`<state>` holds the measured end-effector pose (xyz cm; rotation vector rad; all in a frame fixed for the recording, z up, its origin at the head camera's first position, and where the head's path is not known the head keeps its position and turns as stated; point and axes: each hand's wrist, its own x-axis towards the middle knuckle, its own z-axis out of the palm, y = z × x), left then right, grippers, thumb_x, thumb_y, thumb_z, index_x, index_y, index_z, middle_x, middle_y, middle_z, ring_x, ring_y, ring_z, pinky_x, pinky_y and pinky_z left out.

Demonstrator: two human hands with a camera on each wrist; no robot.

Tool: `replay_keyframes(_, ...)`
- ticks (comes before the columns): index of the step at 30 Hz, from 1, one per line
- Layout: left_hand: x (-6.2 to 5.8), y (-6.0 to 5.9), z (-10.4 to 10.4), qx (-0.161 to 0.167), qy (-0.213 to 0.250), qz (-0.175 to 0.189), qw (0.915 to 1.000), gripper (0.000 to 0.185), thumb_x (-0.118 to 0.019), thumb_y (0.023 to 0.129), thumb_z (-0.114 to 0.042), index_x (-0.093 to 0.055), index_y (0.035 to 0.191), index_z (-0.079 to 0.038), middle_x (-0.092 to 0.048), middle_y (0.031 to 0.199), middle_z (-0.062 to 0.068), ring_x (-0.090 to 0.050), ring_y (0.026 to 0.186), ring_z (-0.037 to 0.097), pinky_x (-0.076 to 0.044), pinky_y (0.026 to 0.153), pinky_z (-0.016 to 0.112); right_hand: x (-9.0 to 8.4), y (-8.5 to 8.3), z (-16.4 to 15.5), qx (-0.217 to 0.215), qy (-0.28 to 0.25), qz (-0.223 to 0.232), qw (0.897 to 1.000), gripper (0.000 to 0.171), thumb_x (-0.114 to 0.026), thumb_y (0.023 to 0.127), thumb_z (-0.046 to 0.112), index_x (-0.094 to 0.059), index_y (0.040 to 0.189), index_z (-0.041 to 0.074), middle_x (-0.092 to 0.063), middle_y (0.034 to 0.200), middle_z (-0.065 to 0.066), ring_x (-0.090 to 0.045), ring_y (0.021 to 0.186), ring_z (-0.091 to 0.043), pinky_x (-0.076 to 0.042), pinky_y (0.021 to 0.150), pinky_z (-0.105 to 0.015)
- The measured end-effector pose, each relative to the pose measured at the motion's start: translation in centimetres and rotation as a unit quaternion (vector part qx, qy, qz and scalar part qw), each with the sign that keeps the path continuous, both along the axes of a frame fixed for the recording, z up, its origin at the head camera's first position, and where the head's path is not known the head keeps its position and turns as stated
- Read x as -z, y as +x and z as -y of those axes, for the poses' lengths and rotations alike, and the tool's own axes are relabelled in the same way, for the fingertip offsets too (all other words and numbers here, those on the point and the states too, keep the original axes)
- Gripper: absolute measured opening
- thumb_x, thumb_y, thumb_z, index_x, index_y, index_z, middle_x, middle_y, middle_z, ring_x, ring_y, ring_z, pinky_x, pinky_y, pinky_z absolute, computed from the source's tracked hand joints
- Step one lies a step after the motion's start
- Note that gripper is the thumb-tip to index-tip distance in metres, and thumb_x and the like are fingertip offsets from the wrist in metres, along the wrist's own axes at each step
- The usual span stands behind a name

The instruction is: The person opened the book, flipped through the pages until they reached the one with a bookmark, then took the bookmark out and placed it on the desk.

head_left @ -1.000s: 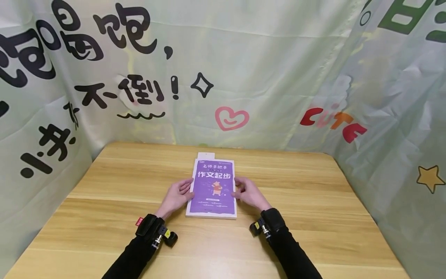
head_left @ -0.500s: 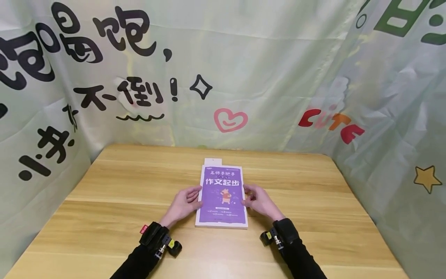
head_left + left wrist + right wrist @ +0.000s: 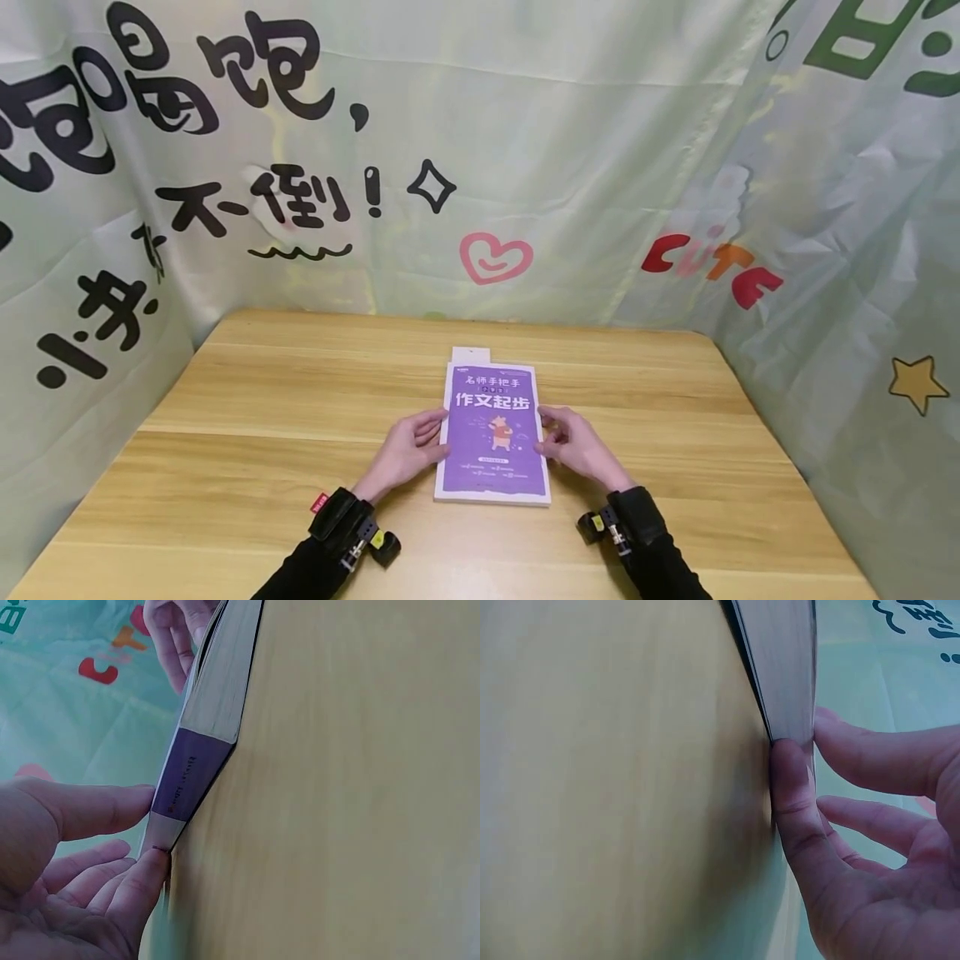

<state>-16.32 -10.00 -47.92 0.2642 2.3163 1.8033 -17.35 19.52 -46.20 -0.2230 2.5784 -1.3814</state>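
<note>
I judge this the holding step: left hand (image 3: 405,451) and right hand (image 3: 582,447) pinch the book's (image 3: 492,435) sides; moving it needs matched grip.

over the last second the purple book (image 3: 487,437) has moved rightward and farther from the far edge of the table (image 3: 300,392), the white tab (image 3: 471,356) at its top coming along, and the left hand (image 3: 408,450) and right hand (image 3: 577,443) at its sides have shifted the same way with it.
</note>
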Motion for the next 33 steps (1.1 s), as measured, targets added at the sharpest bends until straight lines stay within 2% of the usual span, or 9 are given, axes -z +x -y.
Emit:
replay_keyframes(11,0.0,0.8,-1.0,0.008,0.003,-0.004,1.0000,0.061,-0.072,0.086,0.002,-0.048,0.141,0.011,-0.044,0.149,0.033,-0.048,0.138,0.047,-0.045,0.111,0.044,0.1,1.0,-0.9,0.002,0.004,-0.005,1.000,0.068,-0.074,0.084,-0.003,-0.045,0.144,-0.011,-0.059,0.122,-0.023,-0.059,0.077,-0.015,-0.054,0.053,-0.025)
replay_keyframes(26,0.2,0.8,-1.1,0.013,0.007,-0.008,0.9999,0.062,-0.071,0.086,0.003,-0.046,0.142,0.012,-0.043,0.150,0.033,-0.047,0.138,0.047,-0.047,0.109,0.041,0.0,1.3,-1.2,0.006,-0.001,0.004,1.000,0.068,-0.073,0.084,-0.002,-0.044,0.145,-0.010,-0.059,0.122,-0.023,-0.060,0.080,-0.017,-0.054,0.055,-0.025)
replay_keyframes(30,0.0,1.1,-1.1,0.021,-0.004,-0.019,0.9996,0.064,-0.070,0.087,0.002,-0.042,0.144,0.014,-0.040,0.151,0.035,-0.046,0.139,0.047,-0.047,0.109,0.042,-0.1,1.3,-1.2,0.001,0.003,-0.002,1.000,0.068,-0.073,0.083,-0.003,-0.044,0.144,-0.011,-0.059,0.121,-0.023,-0.060,0.080,-0.016,-0.055,0.055,-0.025)
replay_keyframes(33,-0.4,1.4,-1.1,0.038,-0.035,-0.040,0.9978,0.066,-0.068,0.090,-0.002,-0.038,0.146,0.014,-0.038,0.152,0.036,-0.045,0.140,0.047,-0.045,0.111,0.045,-0.1,1.3,-1.2,-0.003,0.010,-0.013,1.000,0.068,-0.074,0.083,-0.003,-0.044,0.144,-0.011,-0.059,0.121,-0.024,-0.061,0.079,-0.016,-0.054,0.053,-0.025)
